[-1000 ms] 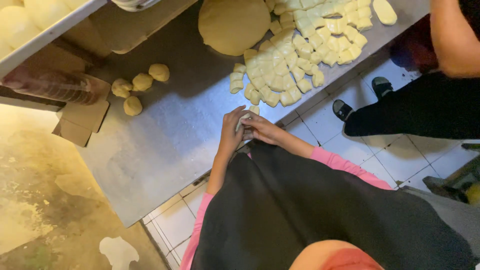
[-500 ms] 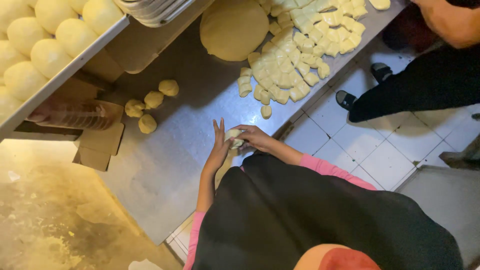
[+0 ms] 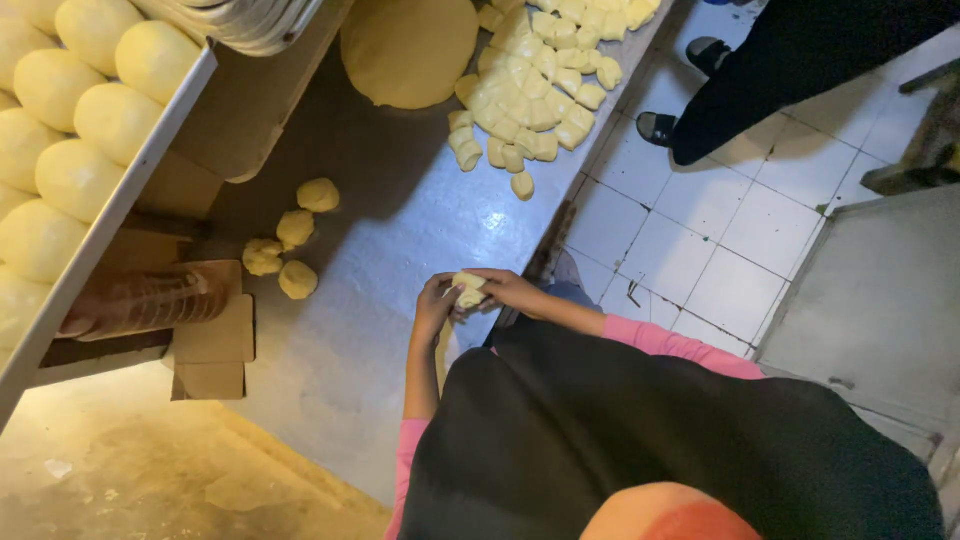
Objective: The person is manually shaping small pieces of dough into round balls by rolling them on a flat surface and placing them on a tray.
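Dough piece [image 3: 468,290] between both hands, dough balls [image 3: 70,150] on tray [image 3: 130,185]

Four dough balls [image 3: 290,245] are lying left of the dough disc [image 3: 408,45]; one dough piece [image 3: 468,290] is sitting below it, in two hands.

Soft matt dough piece [image 3: 468,290], glossy metal table [image 3: 400,240]

The hands [image 3: 470,298] hide most of the dough piece [image 3: 468,289].
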